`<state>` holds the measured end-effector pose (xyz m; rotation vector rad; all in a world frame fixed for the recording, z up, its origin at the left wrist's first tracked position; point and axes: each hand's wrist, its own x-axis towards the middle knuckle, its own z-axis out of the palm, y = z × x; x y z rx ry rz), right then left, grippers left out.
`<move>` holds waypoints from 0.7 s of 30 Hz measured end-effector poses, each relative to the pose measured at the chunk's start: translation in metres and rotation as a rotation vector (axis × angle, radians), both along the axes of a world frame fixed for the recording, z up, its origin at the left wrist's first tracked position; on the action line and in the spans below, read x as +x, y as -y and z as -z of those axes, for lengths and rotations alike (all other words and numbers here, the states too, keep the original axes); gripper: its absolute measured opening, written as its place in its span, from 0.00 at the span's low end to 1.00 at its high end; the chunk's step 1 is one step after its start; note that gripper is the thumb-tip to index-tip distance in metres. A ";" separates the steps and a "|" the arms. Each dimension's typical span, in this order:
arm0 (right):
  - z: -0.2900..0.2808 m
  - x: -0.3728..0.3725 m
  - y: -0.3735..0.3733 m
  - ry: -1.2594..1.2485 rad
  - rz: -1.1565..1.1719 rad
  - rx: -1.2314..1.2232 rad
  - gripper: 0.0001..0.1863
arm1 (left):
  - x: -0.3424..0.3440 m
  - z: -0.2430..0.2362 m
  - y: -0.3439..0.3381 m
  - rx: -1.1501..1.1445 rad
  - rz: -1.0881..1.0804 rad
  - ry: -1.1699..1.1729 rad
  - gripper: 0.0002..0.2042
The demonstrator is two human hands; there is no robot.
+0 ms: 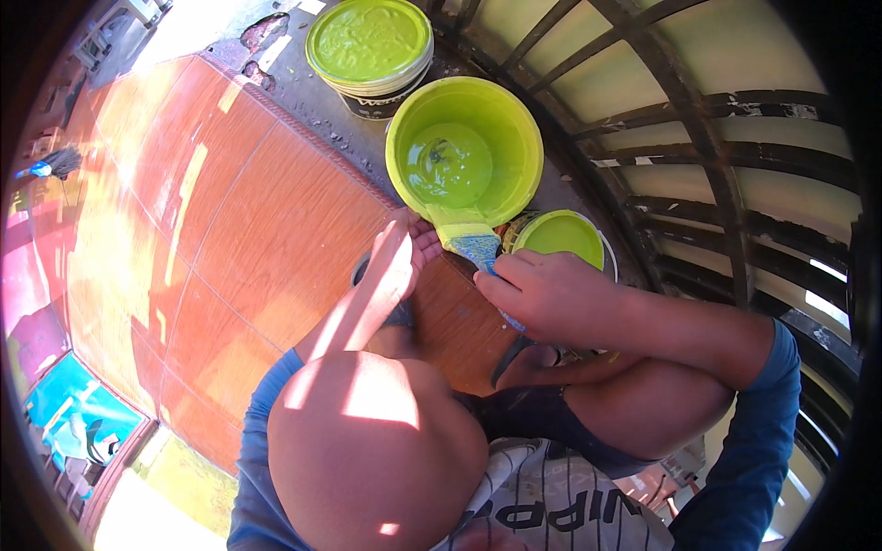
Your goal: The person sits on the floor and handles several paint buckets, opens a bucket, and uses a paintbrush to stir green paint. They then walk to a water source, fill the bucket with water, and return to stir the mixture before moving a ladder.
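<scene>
My right hand (pixel 542 298) grips the handle of a wide paintbrush (pixel 473 248), whose bristles, loaded with light-green paint, rest at the near rim of a yellow-green plastic tub (pixel 501 138) with a shallow pool of green paint inside. My left hand (pixel 409 248) is just left of the brush, below the tub's rim, palm turned up and fingers loosely spread; whether it touches the tub or brush I cannot tell. Behind my right hand stands a smaller open bucket (pixel 560 234) of green paint, partly hidden by the hand.
A larger paint bucket (pixel 367 78) stands behind the tub. Dark metal grille (pixel 698 119) runs along the right. Orange tiled floor (pixel 230 275) lies left, with a black-bristled brush (pixel 60 165) at its far edge and a turquoise patch (pixel 69 395) lower left. My bent legs are below.
</scene>
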<state>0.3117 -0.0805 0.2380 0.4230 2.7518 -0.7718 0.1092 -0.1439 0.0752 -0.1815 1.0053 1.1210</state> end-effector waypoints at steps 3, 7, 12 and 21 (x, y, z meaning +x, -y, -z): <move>-0.011 0.006 -0.003 -0.035 0.029 -0.066 0.14 | -0.002 0.003 0.003 0.034 0.002 0.044 0.17; -0.039 0.014 -0.004 -0.004 0.031 -0.234 0.14 | -0.004 0.005 0.007 0.071 0.001 0.028 0.21; -0.058 0.028 -0.010 -0.047 0.173 -0.243 0.15 | -0.005 0.009 0.009 0.040 0.023 -0.014 0.21; -0.055 0.072 -0.080 -0.442 1.308 -0.688 0.15 | -0.005 0.013 0.008 0.067 0.004 -0.034 0.13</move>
